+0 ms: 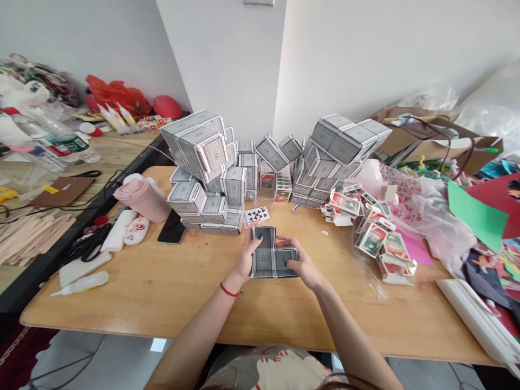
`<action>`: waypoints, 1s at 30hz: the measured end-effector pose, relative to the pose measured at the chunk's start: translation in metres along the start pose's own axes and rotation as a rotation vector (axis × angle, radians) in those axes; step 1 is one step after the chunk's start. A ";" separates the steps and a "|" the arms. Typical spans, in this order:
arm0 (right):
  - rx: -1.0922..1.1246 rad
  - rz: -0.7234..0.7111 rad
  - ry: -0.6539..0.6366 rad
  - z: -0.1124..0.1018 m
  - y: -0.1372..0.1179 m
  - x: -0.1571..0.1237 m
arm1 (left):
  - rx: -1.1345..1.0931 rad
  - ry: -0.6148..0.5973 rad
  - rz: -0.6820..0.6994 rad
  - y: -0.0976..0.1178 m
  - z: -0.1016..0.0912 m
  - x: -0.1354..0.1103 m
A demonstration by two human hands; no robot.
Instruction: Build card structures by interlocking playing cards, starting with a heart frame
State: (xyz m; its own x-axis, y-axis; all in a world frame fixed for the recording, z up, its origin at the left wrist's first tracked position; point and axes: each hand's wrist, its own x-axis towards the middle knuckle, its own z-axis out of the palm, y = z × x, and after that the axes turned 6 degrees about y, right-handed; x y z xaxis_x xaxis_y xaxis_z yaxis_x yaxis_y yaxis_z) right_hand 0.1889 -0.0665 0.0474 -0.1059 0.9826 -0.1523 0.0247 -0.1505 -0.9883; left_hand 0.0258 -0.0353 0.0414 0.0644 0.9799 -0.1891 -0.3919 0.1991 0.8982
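Observation:
Both my hands hold a small block built of grey-backed playing cards (268, 254) just above the wooden table (170, 292). My left hand (245, 260) grips its left side, fingers curled round the edge, with a red string at the wrist. Fingers of my right hand (303, 264) wrap the block's right side. A single black-pip card (257, 214) lies face up just beyond the block. Piles of similar grey card blocks stand behind, one pile on the left (205, 173) and another on the right (333, 154).
Red-and-green card boxes (376, 238) lie scattered to the right beside plastic bags and coloured paper (477, 216). A black phone (172, 228), a pink roll (142, 197), scissors (87, 246) and a glue bottle (81, 283) sit on the left. Bottles and clutter fill the side table.

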 end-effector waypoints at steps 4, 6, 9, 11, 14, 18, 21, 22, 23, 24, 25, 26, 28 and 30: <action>0.152 0.053 0.021 -0.011 0.010 -0.005 | -0.003 -0.038 -0.002 0.004 -0.001 0.003; 0.264 0.023 0.082 -0.013 0.015 -0.008 | -0.056 0.052 0.013 0.003 0.001 0.004; 0.421 -0.045 0.187 -0.009 0.023 -0.011 | -0.191 0.224 0.037 -0.006 0.008 0.006; 0.439 -0.027 0.218 0.000 0.030 -0.011 | -0.210 0.288 0.059 -0.015 0.011 0.005; 0.391 0.037 0.322 0.013 0.036 -0.006 | -0.114 0.252 0.076 -0.028 0.011 0.000; 0.370 0.068 0.374 0.024 0.037 0.001 | 0.087 0.226 0.258 -0.032 0.006 -0.005; 0.375 0.072 0.377 0.030 0.038 0.004 | 0.141 0.186 0.291 -0.032 0.004 -0.004; 0.376 0.077 0.384 0.032 0.039 0.004 | 0.154 0.181 0.286 -0.032 0.003 -0.003; 0.379 0.084 0.387 0.034 0.040 0.003 | 0.169 0.175 0.281 -0.032 0.003 -0.001; 0.383 0.091 0.385 0.036 0.041 0.002 | 0.183 0.166 0.272 -0.032 0.002 0.001; 0.389 0.096 0.384 0.036 0.042 0.001 | 0.192 0.153 0.259 -0.033 0.000 0.003; 0.396 0.100 0.383 0.036 0.043 0.000 | 0.195 0.138 0.243 -0.033 -0.002 0.005; 0.407 0.112 0.401 0.033 0.044 -0.001 | 0.177 0.115 0.207 -0.034 -0.006 0.009; 0.398 0.134 0.417 0.026 0.045 0.000 | 0.154 0.113 0.186 -0.034 -0.011 0.010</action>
State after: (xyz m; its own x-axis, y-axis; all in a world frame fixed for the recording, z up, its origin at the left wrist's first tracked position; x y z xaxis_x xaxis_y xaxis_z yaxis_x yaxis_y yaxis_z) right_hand 0.1647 -0.0765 0.0030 0.2745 0.8996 -0.3395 -0.3725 -0.2261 -0.9001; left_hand 0.0297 -0.0322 0.0050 -0.1021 0.9935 -0.0504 -0.2430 0.0242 0.9697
